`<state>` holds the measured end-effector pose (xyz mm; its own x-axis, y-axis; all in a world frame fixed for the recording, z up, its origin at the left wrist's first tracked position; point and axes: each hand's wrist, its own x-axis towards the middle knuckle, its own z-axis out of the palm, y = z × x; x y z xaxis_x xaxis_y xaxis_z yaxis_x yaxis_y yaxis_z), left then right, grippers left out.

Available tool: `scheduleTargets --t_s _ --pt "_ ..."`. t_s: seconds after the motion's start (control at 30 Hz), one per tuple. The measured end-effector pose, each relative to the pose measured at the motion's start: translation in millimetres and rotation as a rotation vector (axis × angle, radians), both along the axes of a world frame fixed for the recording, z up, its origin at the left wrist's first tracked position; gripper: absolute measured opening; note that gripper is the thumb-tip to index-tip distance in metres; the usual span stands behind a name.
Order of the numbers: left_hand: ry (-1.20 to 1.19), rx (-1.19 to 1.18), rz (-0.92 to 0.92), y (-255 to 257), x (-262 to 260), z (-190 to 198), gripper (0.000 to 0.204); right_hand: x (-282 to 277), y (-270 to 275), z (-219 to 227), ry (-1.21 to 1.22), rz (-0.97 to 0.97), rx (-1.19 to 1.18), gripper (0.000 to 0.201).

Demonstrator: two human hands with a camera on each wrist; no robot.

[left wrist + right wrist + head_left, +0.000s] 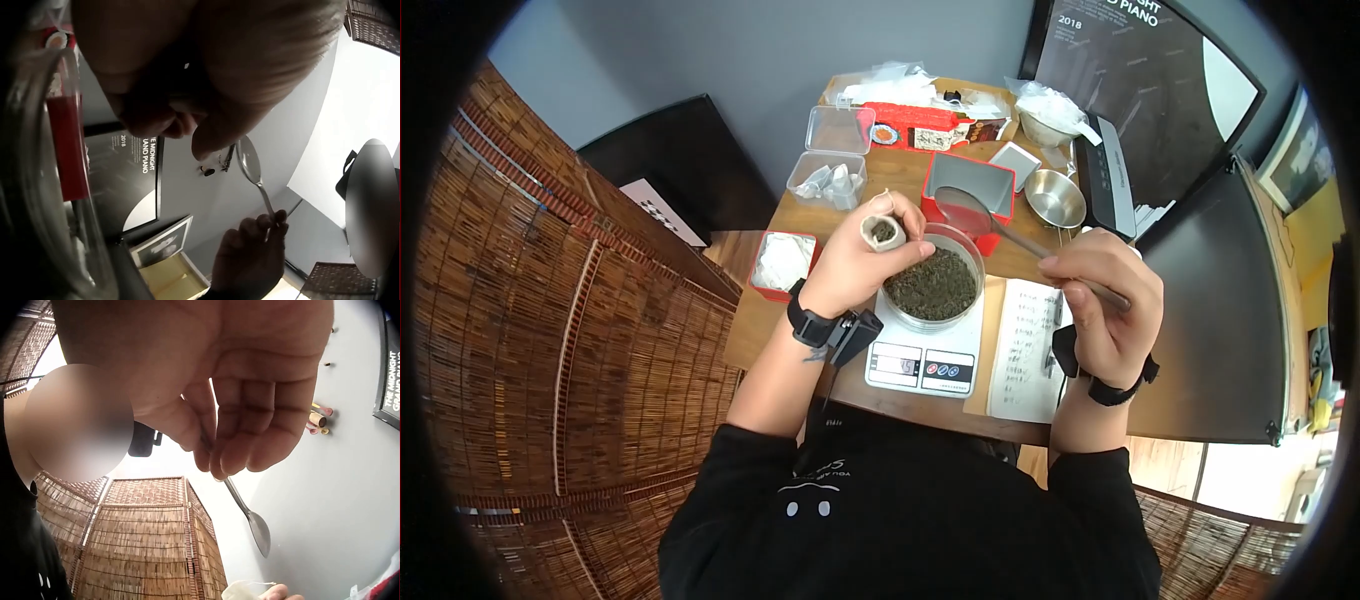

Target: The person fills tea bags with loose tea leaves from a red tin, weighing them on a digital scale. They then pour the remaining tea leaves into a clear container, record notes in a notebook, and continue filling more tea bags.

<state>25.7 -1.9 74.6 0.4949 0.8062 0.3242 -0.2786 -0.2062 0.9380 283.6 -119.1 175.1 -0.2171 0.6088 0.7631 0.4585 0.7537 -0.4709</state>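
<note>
My left hand (848,268) holds a small white filter bag (876,242) upright, its mouth open and dark crumbled leaves inside. With curled fingers and thumb, my right hand (1112,300) grips the handle of a metal spoon (965,210). The spoon's bowl hangs just right of the bag, over the far rim of a clear round container (980,262). Dark green dried leaves (935,290) fill much of that container, which stands on a white kitchen scale (880,345). In the right wrist view the spoon (259,534) points down toward the bag (240,590).
Left of the scale sits a red box (766,290) with white bags; behind it, a clear plastic box (825,205) holds filled bags. A red-rimmed grey bin (970,170), a metal bowl (1057,200) and a red package (910,118) stand farther back. A written notebook (1020,370) lies right.
</note>
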Motion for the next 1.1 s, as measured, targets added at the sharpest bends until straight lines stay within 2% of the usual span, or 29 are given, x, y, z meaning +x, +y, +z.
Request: scheduleTargets --t_s 0.03,0.1,0.23,0.27,0.33,0.37,0.43,0.5,0.57,0.6,0.73,0.97,1.03,1.1 --pt "0.0 -0.004 0.001 -2.0 -1.6 -0.7 0.023 -0.5 -1.1 -0.2 0.0 0.001 -0.004 0.013" --pt "-0.006 -0.157 -0.056 -1.9 -6.0 0.5 0.023 -1.1 -0.6 0.3 0.007 0.004 -0.013 0.013" --pt "0.087 -0.155 0.009 -3.4 -9.3 0.5 0.022 2.6 1.6 -2.9 0.01 -0.016 -0.092 0.012" --pt "0.087 -0.158 0.009 -2.4 -8.9 -1.3 0.022 2.1 4.4 -3.8 -0.009 -0.06 -0.234 0.011" --pt "0.22 0.119 0.231 -0.3 -8.1 -7.8 0.024 3.8 16.3 -15.2 -0.027 -0.08 -0.439 0.014" --pt "0.221 0.116 0.228 -0.2 -7.7 -9.4 0.024 5.0 26.0 -23.6 -0.026 -0.082 -0.443 0.014" --pt "0.279 0.145 0.321 0.2 -7.3 -11.0 0.027 7.4 47.5 -40.3 -0.052 -0.02 -0.695 0.018" --pt "0.29 0.153 0.336 -1.0 -5.8 -12.7 0.027 9.4 65.8 -60.6 -0.087 0.0 -0.709 0.021" --pt "0.299 0.162 0.354 -1.6 -3.9 -12.3 0.028 8.7 76.6 -74.3 0.162 0.132 -0.966 0.02" --pt "0.301 0.154 0.353 -2.3 -3.2 -10.7 0.028 7.0 79.1 -75.9 0.188 0.157 -1.006 0.02" --pt "0.317 0.139 0.34 -4.6 -1.3 -5.4 0.025 6.2 84.5 -83.6 0.203 0.202 -1.019 0.021" --pt "0.311 0.15 0.348 4.2 1.8 -12.8 0.026 17.3 94.2 -97.9 0.418 0.289 -1.109 0.026" --pt "0.279 0.12 0.295 7.0 -0.4 -13.1 0.023 21.3 96.8 -101.6 0.458 0.312 -1.131 0.027" --pt "0.281 0.116 0.295 7.1 -3.7 -10.4 0.023 25.2 98.9 -104.0 0.582 0.363 -1.162 0.025"
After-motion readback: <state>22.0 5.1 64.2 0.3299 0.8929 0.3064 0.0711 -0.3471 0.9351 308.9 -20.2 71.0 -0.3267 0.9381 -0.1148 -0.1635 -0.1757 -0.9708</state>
